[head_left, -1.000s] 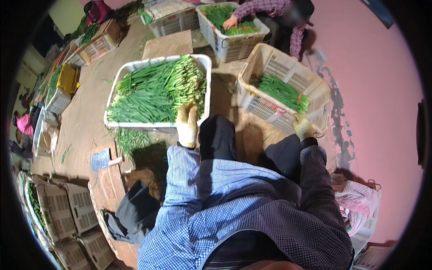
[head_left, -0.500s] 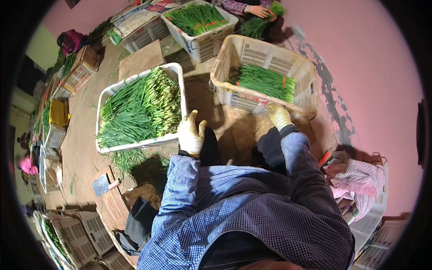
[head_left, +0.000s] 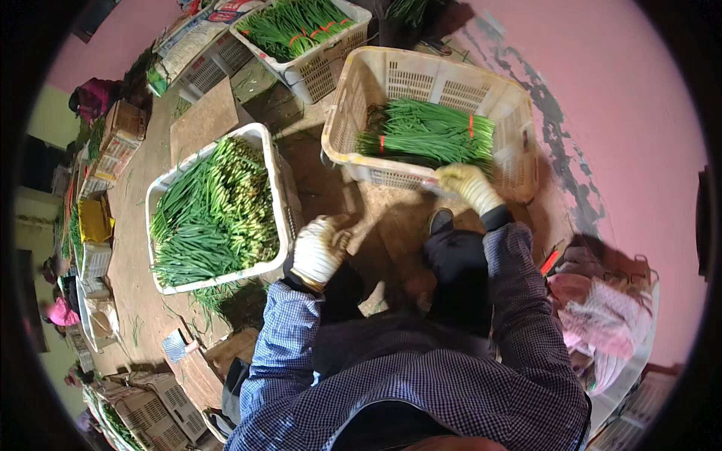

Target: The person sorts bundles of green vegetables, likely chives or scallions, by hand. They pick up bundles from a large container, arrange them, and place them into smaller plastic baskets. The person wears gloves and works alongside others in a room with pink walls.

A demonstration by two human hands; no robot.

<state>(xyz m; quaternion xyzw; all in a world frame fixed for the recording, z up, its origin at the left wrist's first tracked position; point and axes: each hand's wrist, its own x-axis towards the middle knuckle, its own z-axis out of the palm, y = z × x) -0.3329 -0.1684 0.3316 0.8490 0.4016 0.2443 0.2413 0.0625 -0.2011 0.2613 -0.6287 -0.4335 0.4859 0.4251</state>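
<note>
My right hand (head_left: 470, 186), in a pale work glove, is closed over the near rim of a tall yellowish plastic crate (head_left: 410, 169). Inside that crate lie bundles of long green garlic chives (head_left: 429, 128), tied with red bands. My left hand (head_left: 320, 252), gloved likewise, is just right of a white plastic crate (head_left: 282, 218); its fingers are loosely bent and a little apart, with nothing visible in them. Loose green chives (head_left: 199, 210) fill the white crate, their pale stem ends toward the right.
Behind stands another crate (head_left: 323, 79) of banded chives, beside a flat board (head_left: 203, 124). A cleaver-like blade (head_left: 175, 346) lies at the left on a wooden board. Pink cloths (head_left: 602, 316) hang over a container at right, next to the pink wall (head_left: 632, 135). More crates line the left.
My left hand has come off the white crate's rim and its fingers have bent. My right hand stays on the yellowish crate's rim. My view has shifted; a shoe now shows.
</note>
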